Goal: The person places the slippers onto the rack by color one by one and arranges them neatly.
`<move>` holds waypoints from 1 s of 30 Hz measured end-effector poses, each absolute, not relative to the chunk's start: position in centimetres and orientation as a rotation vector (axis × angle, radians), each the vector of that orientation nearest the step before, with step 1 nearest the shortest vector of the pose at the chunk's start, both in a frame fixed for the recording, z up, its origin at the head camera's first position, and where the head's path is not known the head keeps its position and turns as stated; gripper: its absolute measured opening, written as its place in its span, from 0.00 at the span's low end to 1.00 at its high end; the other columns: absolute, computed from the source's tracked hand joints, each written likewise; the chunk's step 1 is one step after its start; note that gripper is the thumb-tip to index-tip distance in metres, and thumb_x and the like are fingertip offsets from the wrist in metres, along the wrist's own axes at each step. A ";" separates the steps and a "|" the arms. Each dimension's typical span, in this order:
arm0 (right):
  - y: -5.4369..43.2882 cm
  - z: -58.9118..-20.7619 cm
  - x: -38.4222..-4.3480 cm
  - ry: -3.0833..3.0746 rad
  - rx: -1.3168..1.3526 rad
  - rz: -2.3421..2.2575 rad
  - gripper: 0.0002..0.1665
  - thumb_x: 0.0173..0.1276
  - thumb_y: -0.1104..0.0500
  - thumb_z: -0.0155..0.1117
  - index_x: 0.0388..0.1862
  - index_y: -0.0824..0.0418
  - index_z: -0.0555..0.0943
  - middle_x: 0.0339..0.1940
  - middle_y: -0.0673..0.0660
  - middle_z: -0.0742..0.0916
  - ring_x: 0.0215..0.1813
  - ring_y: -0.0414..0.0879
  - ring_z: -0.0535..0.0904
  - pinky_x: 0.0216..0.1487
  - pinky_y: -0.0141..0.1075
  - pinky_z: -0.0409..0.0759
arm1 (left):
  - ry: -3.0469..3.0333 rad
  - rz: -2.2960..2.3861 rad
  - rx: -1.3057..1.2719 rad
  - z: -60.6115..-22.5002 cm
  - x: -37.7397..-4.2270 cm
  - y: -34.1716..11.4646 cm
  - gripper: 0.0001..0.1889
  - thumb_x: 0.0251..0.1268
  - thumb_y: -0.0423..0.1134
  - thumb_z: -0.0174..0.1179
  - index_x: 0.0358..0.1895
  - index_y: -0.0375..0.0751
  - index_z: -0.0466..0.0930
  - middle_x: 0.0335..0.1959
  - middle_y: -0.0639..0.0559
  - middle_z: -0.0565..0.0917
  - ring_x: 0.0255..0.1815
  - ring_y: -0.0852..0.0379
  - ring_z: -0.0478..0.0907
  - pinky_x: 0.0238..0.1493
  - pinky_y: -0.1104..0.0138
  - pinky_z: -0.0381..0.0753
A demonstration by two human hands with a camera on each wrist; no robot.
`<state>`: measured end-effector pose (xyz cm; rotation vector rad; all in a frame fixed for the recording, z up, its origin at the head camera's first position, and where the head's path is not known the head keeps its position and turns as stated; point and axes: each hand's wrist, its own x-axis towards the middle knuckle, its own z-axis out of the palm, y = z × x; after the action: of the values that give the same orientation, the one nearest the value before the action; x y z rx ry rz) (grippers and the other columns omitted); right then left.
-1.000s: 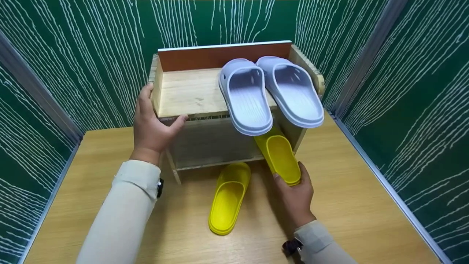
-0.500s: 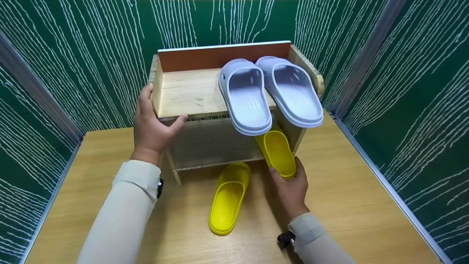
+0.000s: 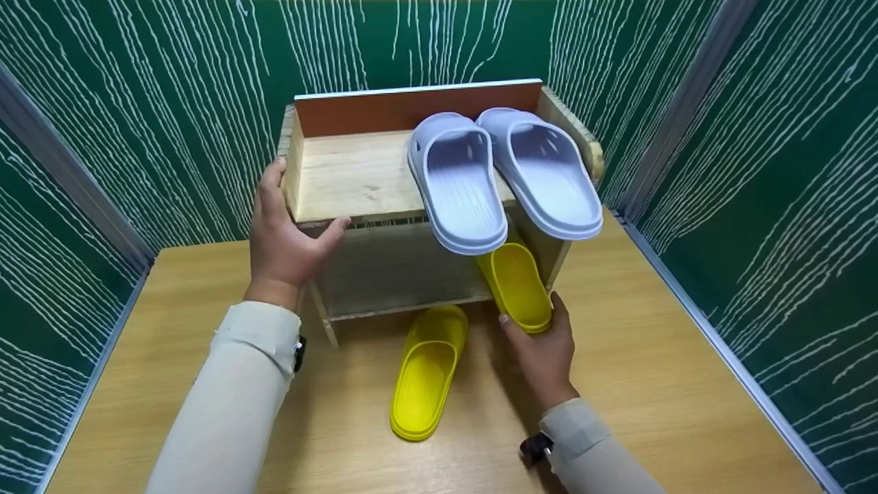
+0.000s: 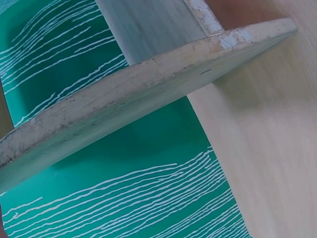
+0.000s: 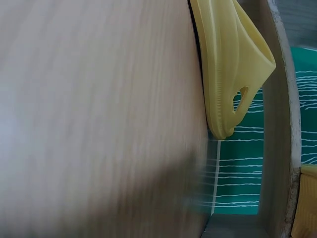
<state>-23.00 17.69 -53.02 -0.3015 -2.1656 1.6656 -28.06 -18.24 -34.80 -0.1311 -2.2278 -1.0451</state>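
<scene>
My left hand (image 3: 288, 240) grips the left side of a small two-level wooden shoe rack (image 3: 363, 178), thumb lying along the top shelf's front edge. My right hand (image 3: 545, 350) holds a yellow slipper (image 3: 521, 288) by its heel, between thumb and fingers. That slipper's toe is inside the lower level at the right, partly hidden under the upper shelf. A second yellow slipper (image 3: 424, 384) lies on the table, its toe at the rack's lower front; in the right wrist view this slipper (image 5: 223, 64) shows a side hole. Two lilac clogs stand side by side above, left clog (image 3: 463, 192) and right clog (image 3: 555, 178).
The wood-toned table (image 3: 658, 357) extends around the rack. Green walls (image 3: 789, 226) with white drip lines enclose it behind and on both sides. The clogs' heels overhang the top shelf's front edge. In the left wrist view, the rack's side panel (image 4: 124, 94) crosses the frame.
My right hand has pushed the yellow slipper forward and slightly left, further into the lower level, and has almost stopped over the last half second. My left hand stays on the rack.
</scene>
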 end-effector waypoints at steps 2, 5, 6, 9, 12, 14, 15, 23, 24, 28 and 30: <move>17.8 -52.9 -22.6 -2.160 -0.304 1.693 0.61 0.62 0.51 0.82 0.84 0.65 0.57 0.77 0.64 0.73 0.70 0.57 0.74 0.75 0.52 0.71 | -2.232 -1.051 -0.129 -34.8 -28.0 -18.3 0.58 0.49 0.60 0.78 0.82 0.56 0.53 0.79 0.48 0.68 0.75 0.51 0.70 0.77 0.55 0.70; 17.9 -52.8 -21.9 -2.123 -0.297 1.743 0.58 0.64 0.53 0.81 0.84 0.64 0.57 0.75 0.65 0.73 0.71 0.56 0.74 0.75 0.51 0.73 | -2.232 -1.058 -0.131 -34.8 -28.0 -18.3 0.58 0.49 0.60 0.78 0.82 0.56 0.53 0.79 0.49 0.68 0.75 0.52 0.70 0.78 0.56 0.69; 17.9 -52.8 -21.7 -2.109 -0.293 1.753 0.57 0.64 0.54 0.81 0.83 0.64 0.58 0.73 0.65 0.74 0.71 0.56 0.74 0.75 0.51 0.73 | -2.231 -1.060 -0.131 -34.8 -28.0 -18.3 0.57 0.49 0.60 0.78 0.82 0.56 0.53 0.79 0.49 0.68 0.75 0.52 0.70 0.78 0.56 0.69; 17.8 -52.8 -21.2 -2.077 -0.293 1.760 0.54 0.64 0.56 0.81 0.81 0.65 0.61 0.71 0.65 0.75 0.71 0.56 0.73 0.77 0.52 0.70 | -2.227 -1.064 -0.128 -34.8 -28.0 -18.3 0.57 0.49 0.59 0.78 0.82 0.56 0.54 0.79 0.50 0.68 0.75 0.53 0.70 0.78 0.57 0.68; 17.7 -53.1 -20.9 -2.051 -0.299 1.747 0.50 0.63 0.59 0.81 0.77 0.67 0.63 0.69 0.66 0.75 0.71 0.57 0.73 0.78 0.53 0.68 | -2.229 -1.064 -0.124 -34.7 -28.0 -18.3 0.57 0.49 0.60 0.78 0.82 0.57 0.54 0.80 0.51 0.67 0.75 0.53 0.70 0.78 0.57 0.69; 17.6 -53.2 -20.9 -2.038 -0.303 1.737 0.47 0.63 0.61 0.80 0.75 0.68 0.64 0.69 0.65 0.76 0.70 0.57 0.73 0.78 0.53 0.68 | -2.231 -1.061 -0.124 -34.8 -28.0 -18.3 0.57 0.49 0.60 0.78 0.82 0.57 0.53 0.80 0.50 0.67 0.75 0.53 0.70 0.77 0.57 0.69; 17.6 -53.3 -20.9 -2.031 -0.305 1.734 0.46 0.63 0.61 0.80 0.74 0.68 0.65 0.68 0.65 0.76 0.69 0.57 0.73 0.78 0.54 0.68 | -2.232 -1.061 -0.126 -34.8 -28.0 -18.3 0.57 0.50 0.61 0.78 0.82 0.57 0.53 0.80 0.50 0.67 0.75 0.53 0.70 0.77 0.57 0.69; 17.4 -53.2 -21.7 -2.033 -0.324 1.702 0.43 0.65 0.60 0.79 0.73 0.67 0.67 0.65 0.63 0.78 0.66 0.55 0.75 0.75 0.52 0.71 | -2.221 -1.055 -0.138 -34.9 -28.1 -18.3 0.57 0.49 0.59 0.78 0.82 0.55 0.54 0.79 0.49 0.68 0.75 0.52 0.70 0.77 0.56 0.69; 17.4 -53.2 -21.8 -2.035 -0.320 1.689 0.42 0.65 0.60 0.79 0.72 0.67 0.67 0.64 0.63 0.78 0.65 0.55 0.75 0.74 0.51 0.72 | -2.222 -1.051 -0.140 -34.9 -28.1 -18.3 0.57 0.49 0.59 0.78 0.82 0.55 0.54 0.80 0.49 0.67 0.75 0.52 0.70 0.77 0.56 0.69; 17.3 -53.1 -22.2 -2.027 -0.300 1.660 0.41 0.64 0.60 0.79 0.71 0.68 0.69 0.61 0.64 0.80 0.62 0.55 0.76 0.70 0.52 0.73 | -2.220 -1.038 -0.146 -34.9 -28.1 -18.3 0.57 0.49 0.59 0.78 0.82 0.53 0.54 0.80 0.48 0.67 0.76 0.51 0.69 0.78 0.55 0.68; 17.2 -53.1 -22.5 -2.033 -0.303 1.654 0.41 0.64 0.60 0.79 0.70 0.68 0.69 0.61 0.63 0.79 0.62 0.55 0.76 0.71 0.53 0.73 | -2.219 -1.037 -0.145 -34.8 -28.1 -18.3 0.57 0.48 0.59 0.78 0.82 0.53 0.54 0.80 0.48 0.67 0.76 0.51 0.69 0.78 0.56 0.68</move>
<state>-22.48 17.15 -53.05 -0.3031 -2.0328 1.6543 -28.09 -18.28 -34.85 -0.1448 -2.2193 -1.0367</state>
